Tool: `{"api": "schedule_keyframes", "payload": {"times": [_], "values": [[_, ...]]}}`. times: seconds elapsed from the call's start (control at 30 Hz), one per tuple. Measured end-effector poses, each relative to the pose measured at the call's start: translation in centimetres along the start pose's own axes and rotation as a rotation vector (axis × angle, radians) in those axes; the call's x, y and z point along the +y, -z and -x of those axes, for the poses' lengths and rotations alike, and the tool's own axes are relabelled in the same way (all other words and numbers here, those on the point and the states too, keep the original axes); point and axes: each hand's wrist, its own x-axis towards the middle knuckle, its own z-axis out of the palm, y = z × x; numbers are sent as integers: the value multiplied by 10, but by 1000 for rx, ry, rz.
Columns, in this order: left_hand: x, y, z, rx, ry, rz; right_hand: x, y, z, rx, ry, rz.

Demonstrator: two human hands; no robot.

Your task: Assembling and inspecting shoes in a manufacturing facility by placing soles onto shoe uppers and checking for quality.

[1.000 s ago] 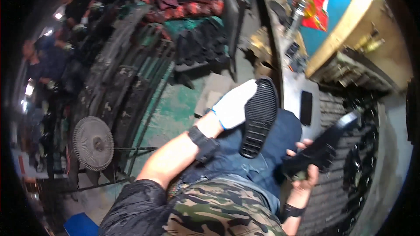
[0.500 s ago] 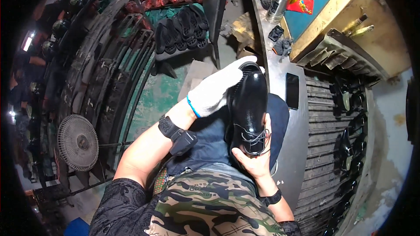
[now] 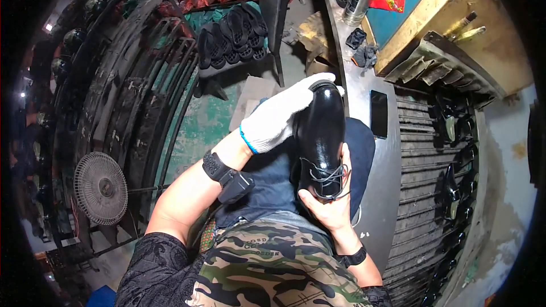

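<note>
A glossy black lace-up shoe (image 3: 321, 128) is held over my lap, toe pointing away from me and upper facing up. My left hand (image 3: 277, 116), in a white knit glove with a blue cuff edge, grips it along the left side and round the toe. The glove hides most of the sole on that side. Bare, my right hand (image 3: 331, 211) wraps the heel end, thumb on the left and fingers up the right side. Thin black laces (image 3: 327, 175) hang loosely over that end of the shoe.
On the metal ledge to my right are a phone (image 3: 379, 115), dark crumpled cloth (image 3: 364, 55) and a steel flask (image 3: 360, 1). Beyond it, black shoes (image 3: 452, 193) stand on a slatted surface. Black soles (image 3: 230, 37) sit on a chair ahead; a fan (image 3: 101, 189) and metal racks (image 3: 122, 85) are left.
The shoe has rolled slightly, so the ribbed sole edge seen beside the toe is now mostly hidden by the gloved left hand. Both hands keep their hold.
</note>
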Motion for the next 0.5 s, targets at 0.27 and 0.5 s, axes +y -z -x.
{"api": "schedule_keyframes", "payload": {"times": [0.27, 0.5], "values": [[-1, -4, 2, 50, -28, -159, 11, 4, 1, -22, -31, 78], [11, -17, 0, 46, -48, -463, 11, 5, 1, -28, -75, 14]]}}
